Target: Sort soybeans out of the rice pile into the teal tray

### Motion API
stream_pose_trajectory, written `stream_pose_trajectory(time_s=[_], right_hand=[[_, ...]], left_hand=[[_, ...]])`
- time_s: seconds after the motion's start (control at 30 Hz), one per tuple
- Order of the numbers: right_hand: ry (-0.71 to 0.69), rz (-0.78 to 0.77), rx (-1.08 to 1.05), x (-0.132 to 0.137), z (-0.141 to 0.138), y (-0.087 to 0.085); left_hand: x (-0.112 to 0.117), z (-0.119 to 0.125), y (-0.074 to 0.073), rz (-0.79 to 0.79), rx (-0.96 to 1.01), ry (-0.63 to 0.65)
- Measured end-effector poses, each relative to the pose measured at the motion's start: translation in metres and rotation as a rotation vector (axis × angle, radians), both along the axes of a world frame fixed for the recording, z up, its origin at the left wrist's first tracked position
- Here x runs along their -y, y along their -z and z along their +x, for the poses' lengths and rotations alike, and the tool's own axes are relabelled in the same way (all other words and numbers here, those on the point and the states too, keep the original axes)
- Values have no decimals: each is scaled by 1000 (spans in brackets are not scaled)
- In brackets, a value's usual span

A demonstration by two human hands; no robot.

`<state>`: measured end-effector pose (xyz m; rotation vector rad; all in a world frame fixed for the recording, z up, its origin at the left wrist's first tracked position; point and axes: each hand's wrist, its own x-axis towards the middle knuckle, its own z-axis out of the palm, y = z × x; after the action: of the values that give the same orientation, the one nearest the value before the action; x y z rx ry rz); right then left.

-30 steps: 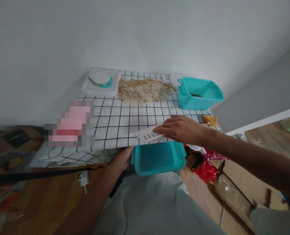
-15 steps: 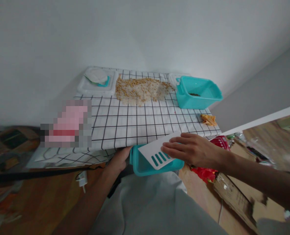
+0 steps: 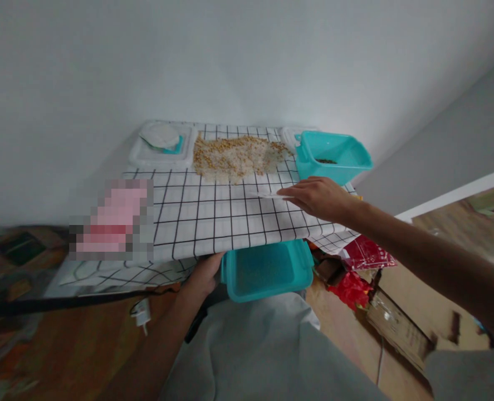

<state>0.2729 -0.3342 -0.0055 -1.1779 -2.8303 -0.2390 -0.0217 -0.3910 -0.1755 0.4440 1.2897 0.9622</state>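
My left hand grips the left side of a teal plastic container held against the table's front edge; its fingers are partly hidden behind the wall. In my right hand is a thin white slotted scraper, seen almost edge-on above the cloth. Beyond it lies a spread of pale grains with yellow kernels. A second teal container with a little dark material inside stands to the right, just behind my right hand.
A black-and-white checked cloth covers the table. On its left are a clear plastic lid with a round whitish piece on top and a blurred pink item. Red bags and cardboard lie on the floor at right.
My right hand has lifted the scraper from over the near container and carried it forward above the cloth, turning it edge-on. My left hand stays on the container.
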Motion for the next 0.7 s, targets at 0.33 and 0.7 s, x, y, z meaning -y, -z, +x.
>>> stream_pose_trajectory(time_s=[0.33,0.7], right_hand=[[-142,12,26,77,-27,14],[-84,-229,-369,147,-8,6]], left_hand=[[2,1,-2,-24,4,17],[9,0,-11,-27,8,83]])
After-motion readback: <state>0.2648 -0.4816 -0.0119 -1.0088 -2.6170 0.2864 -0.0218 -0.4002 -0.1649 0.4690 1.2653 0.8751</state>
